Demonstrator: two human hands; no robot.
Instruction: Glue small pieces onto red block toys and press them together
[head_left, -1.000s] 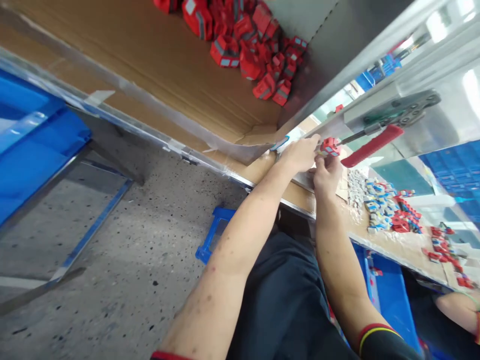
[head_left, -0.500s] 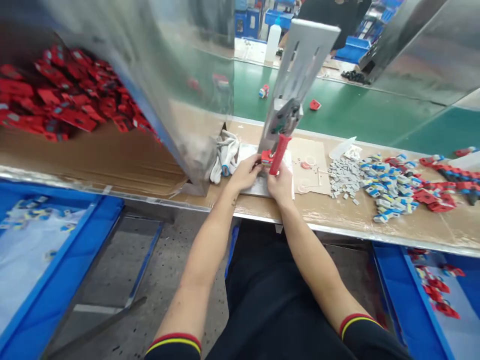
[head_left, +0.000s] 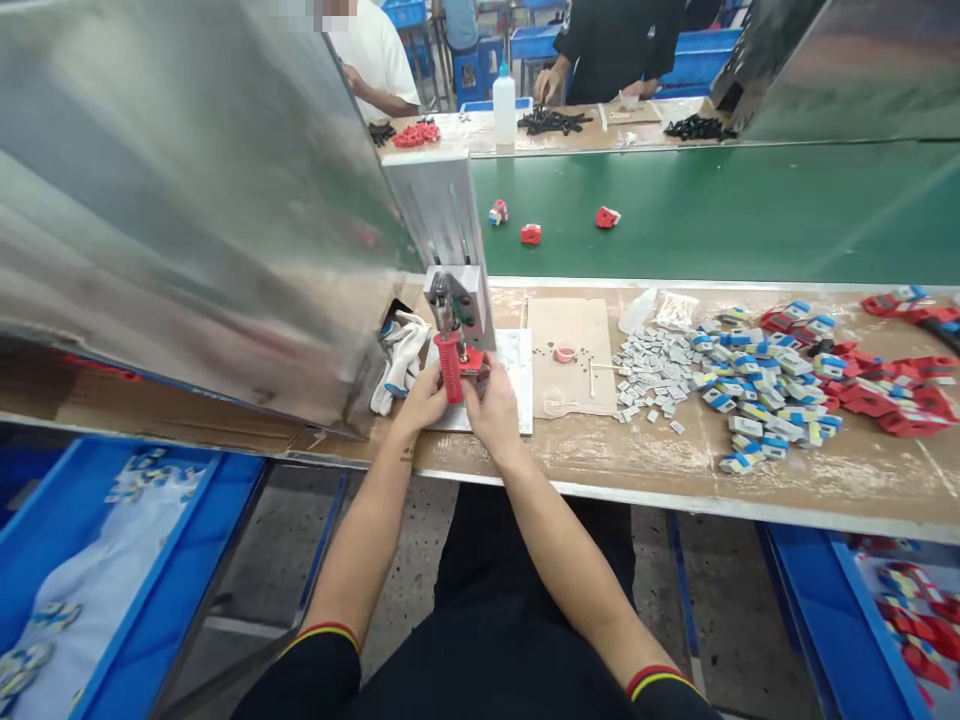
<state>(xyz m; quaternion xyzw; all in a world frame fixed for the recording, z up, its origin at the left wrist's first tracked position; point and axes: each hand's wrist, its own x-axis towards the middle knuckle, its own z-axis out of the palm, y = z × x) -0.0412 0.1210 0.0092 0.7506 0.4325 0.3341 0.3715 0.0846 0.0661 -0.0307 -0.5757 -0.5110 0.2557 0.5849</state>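
A metal toggle press [head_left: 454,230] stands on a white base plate [head_left: 519,385], its red handle [head_left: 448,368] pointing down. Under the press head sits a red plastic part [head_left: 471,361]. My left hand [head_left: 424,398] is closed just left of the red handle; its fingertips are partly hidden behind the handle. My right hand [head_left: 491,402] is on the other side, its fingers closed on the red part. To the right lies a cardboard sheet [head_left: 577,330] with a small red-filled dish [head_left: 565,352] and a cotton swab [head_left: 592,380].
Grey pieces [head_left: 656,365], blue-white parts [head_left: 772,385] and red parts [head_left: 892,385] are heaped rightward. White gloves [head_left: 405,352] lie beside a metal panel [head_left: 225,230] at left. Beyond the green belt [head_left: 712,210], two people sit near a bottle [head_left: 504,108].
The view has turned, so the press and hands appear further left. The red handle now hangs lower and left of the red part. Another red part shows on the belt.
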